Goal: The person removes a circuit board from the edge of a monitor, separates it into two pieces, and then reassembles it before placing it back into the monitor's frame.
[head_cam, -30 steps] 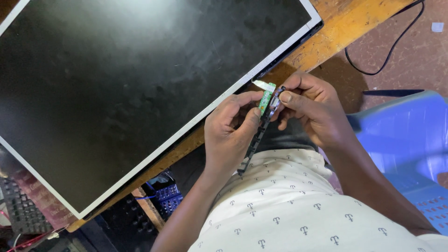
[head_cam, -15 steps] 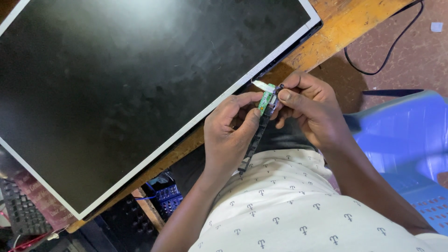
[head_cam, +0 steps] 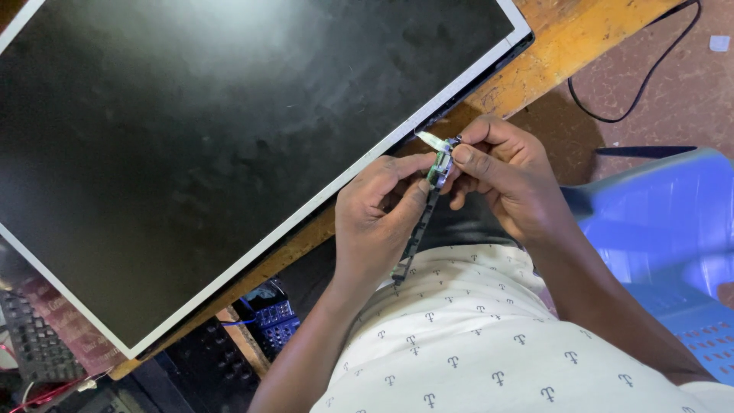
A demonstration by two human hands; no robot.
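The screen panel (head_cam: pixel 229 145) is black with a white rim. The surface (head_cam: pixel 566 53) is orange-brown wood. The circuit strip (head_cam: pixel 419 226) is dark, green at its far end. The shirt (head_cam: pixel 474 352) is cream with small dark marks. The chair (head_cam: pixel 665 229) is blue.

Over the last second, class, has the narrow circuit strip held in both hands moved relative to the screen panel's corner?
No. The narrow circuit strip sits just below the screen panel corner as before, pinched between the left hand and right hand.
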